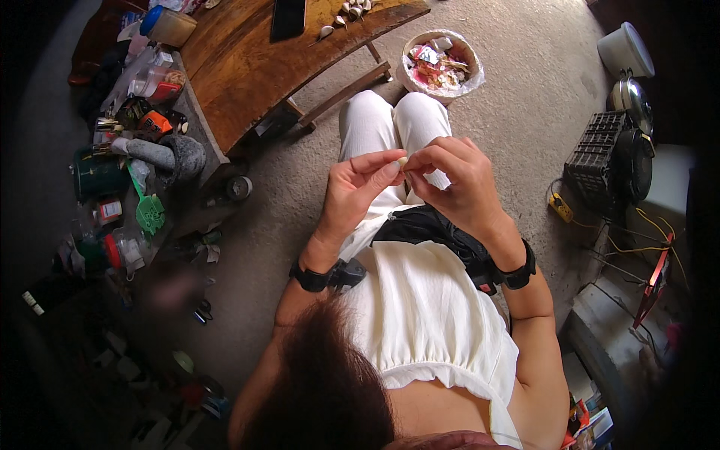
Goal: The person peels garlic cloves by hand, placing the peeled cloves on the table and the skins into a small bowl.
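Observation:
A small pale garlic clove (402, 161) is held over my lap, pinched between the thumb and fingers of my left hand (357, 183). From the other side, my right hand (461, 180) pinches at the clove's edge with thumb and forefinger. Its curled fingers partly hide what lies between them, so any loose skin there is too small to tell. Beyond my knees, several unpeeled garlic cloves (355, 10) lie on the wooden table (242, 84). A lined waste bin (478, 79) stands on the floor just past my knees, holding scraps and papery peelings.
A black smartphone (288, 19) lies on the table. To the left, a stone mortar (188, 157) with its pestle (149, 153), a green fly swatter (150, 214) and jars crowd together. At right are a black plastic crate (596, 146), a lidded white bucket (621, 50) and a yellow power strip (561, 207).

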Tool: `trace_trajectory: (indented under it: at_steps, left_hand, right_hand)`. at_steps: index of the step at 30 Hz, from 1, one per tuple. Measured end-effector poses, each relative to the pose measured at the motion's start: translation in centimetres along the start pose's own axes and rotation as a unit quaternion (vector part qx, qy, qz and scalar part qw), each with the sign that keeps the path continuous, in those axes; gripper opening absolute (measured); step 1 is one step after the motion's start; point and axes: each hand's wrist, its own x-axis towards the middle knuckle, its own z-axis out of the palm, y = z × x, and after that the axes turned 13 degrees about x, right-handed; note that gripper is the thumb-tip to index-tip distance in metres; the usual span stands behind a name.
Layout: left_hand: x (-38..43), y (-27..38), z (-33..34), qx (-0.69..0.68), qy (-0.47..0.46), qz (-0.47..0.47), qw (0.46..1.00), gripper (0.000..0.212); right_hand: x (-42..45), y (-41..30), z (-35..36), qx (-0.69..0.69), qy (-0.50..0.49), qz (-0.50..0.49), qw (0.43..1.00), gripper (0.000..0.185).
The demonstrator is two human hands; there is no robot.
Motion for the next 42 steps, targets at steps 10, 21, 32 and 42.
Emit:
trace_trajectory:
  at_steps: [10,21,32,42]
  left_hand:
    - [0.1,-1.1,-0.1,-0.08,0.003,-0.032,0.996,0.019]
    - [0.3,-1.8,-0.2,-0.137,-0.02,-0.031,0.99,0.018]
    - [-0.1,-0.9,0.0,-0.101,-0.003,-0.061,0.993,0.024]
    - [0.0,-0.9,0.0,-0.012,0.0,-0.031,0.999,0.024]
  right_hand:
    - [0.0,-0.4,0.1,-0.002,-0.029,-0.008,1.0,0.017]
    - [-0.2,-0.3,0.4,0.008,-0.044,-0.014,0.999,0.018]
    - [0.2,0.1,0.1,0.057,0.048,0.022,0.997,0.015]
    - [0.2,0.2,-0.1,0.015,0.023,0.009,1.0,0.014]
